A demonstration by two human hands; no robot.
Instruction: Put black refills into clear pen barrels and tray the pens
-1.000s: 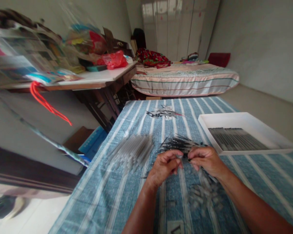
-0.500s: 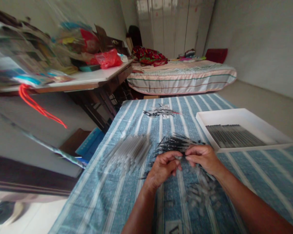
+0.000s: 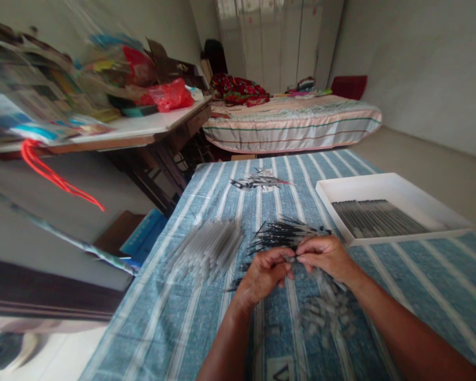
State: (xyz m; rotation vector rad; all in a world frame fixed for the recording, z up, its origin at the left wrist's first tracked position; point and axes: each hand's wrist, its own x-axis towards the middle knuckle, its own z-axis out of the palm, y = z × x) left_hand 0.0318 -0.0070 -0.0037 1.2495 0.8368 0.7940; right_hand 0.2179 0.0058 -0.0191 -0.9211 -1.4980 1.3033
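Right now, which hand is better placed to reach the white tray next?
Right, I'd judge. The right hand is just beside the white tray, while the left hand is farther off, nearer the pale tubes. The fingertips meet over something too small to identify.

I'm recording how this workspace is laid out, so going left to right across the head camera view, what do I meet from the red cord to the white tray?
Red cord, pile of pale tubes, left hand, right hand, white tray.
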